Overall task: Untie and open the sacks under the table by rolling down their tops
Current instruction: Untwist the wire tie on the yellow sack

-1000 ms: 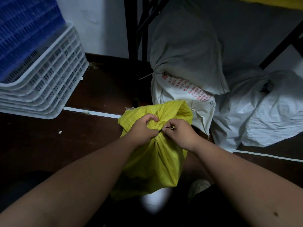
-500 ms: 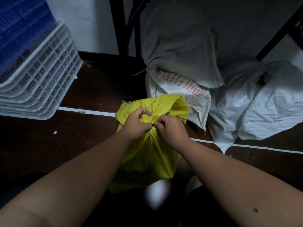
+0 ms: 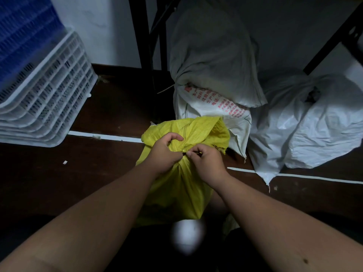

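A yellow woven sack (image 3: 176, 185) stands on the dark floor in front of me, its top gathered into a tied neck. My left hand (image 3: 164, 152) grips the bunched neck from the left, thumb curled over the fabric. My right hand (image 3: 206, 160) pinches a thin dark tie at the neck between thumb and fingertips. Behind it, under the table, a grey-white sack with red print (image 3: 212, 79) stands tied, and a white sack (image 3: 306, 124) lies to its right.
Stacked white and blue plastic crates (image 3: 45, 91) fill the left. Black table legs (image 3: 145, 46) rise behind the yellow sack, and a diagonal brace (image 3: 334, 36) crosses at the upper right. White lines (image 3: 110, 136) run across the floor.
My right hand's fingertips have shifted onto the thin tie at the neck. My left hand keeps its grip on the bunched top. The view has drifted slightly.
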